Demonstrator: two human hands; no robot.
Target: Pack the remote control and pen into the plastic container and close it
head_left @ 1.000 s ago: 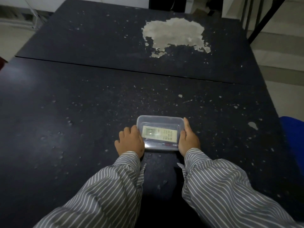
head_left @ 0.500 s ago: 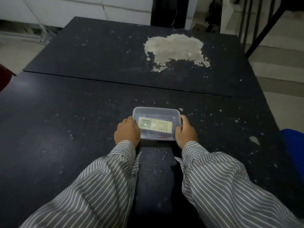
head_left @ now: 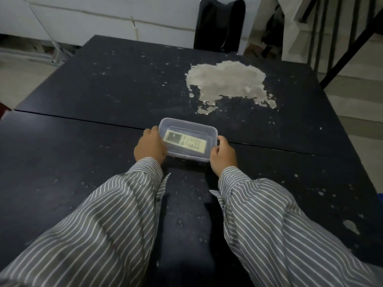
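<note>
Plastic container (head_left: 210,134): clear, rectangular, lid on, sitting on the dark table (head_left: 83,152) right at the seam (head_left: 72,119) where two tabletops meet. Remote control (head_left: 185,141): pale, with a small screen and rows of buttons, lying flat inside and visible through the lid. Pen: not distinguishable through the plastic.

Left hand (head_left: 150,147): closed around the container's left end, fingers curled over the rim. Right hand (head_left: 223,156): closed on the right end, thumb at the far corner. Both wrists in grey striped sleeves (head_left: 269,214).

Surface — black coating, badly worn. Many small chips and flecks across both tops; one large pale patch (head_left: 227,83) of bare material on the far top, beyond and to the right of the container. A smaller chip (head_left: 351,226) near the right edge.

Room — dim. A black chair back (head_left: 219,23) stands at the table's far side against a white wall (head_left: 103,15). Dark metal railing (head_left: 342,38) at upper right; pale tiled floor (head_left: 27,75) on the left.
</note>
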